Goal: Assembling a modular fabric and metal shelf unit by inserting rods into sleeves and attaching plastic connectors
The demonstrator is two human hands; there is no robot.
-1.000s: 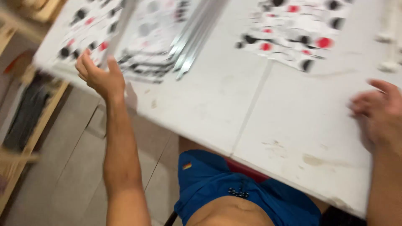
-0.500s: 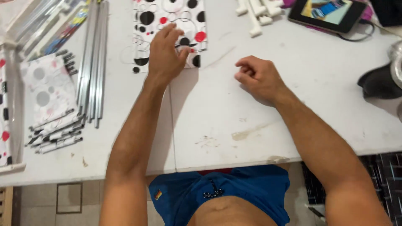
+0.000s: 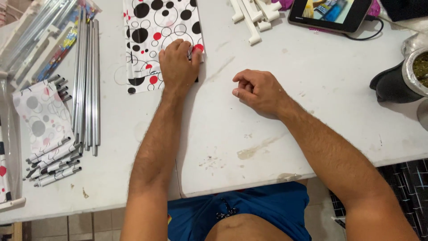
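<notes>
Fabric (image 3: 151, 31) printed with black, red and outlined circles is spread flat on the white table (image 3: 312, 120) in the upper middle of the frame, its top cut off by the frame edge. The left hand (image 3: 178, 67) is laid palm down on the fabric's lower right corner, fingers (image 3: 189, 47) stretched toward the right edge; nothing is gripped, the cloth is only pressed under the flat hand. The right hand (image 3: 258, 91) is rested on bare table just right of centre, well apart from the fabric, its fingers loosely curled inward and empty.

At the left of the frame a bundle of long grey rods (image 3: 87, 85) is laid lengthwise, near the fabric's left edge but not touching it so far as can be seen. Farther left, short rods (image 3: 51, 163) wrapped in a paler dotted sheet (image 3: 40, 114) are seen, with clear packaging (image 3: 35, 35) in the upper left corner. White plastic connectors (image 3: 252, 15) are heaped at the top centre, just right of the fabric. A tablet (image 3: 330, 13) with a lit screen is placed at the upper right, a dark cable (image 3: 372, 33) trailing from it. At the right edge a dark cup (image 3: 403, 78) with a metal rim, filled with green herb, is partly cut off. Stains and smudges are scattered on the table near the lower centre. Blue shorts (image 3: 249, 207) are visible below the table edge, with tiled floor at the lower left.
</notes>
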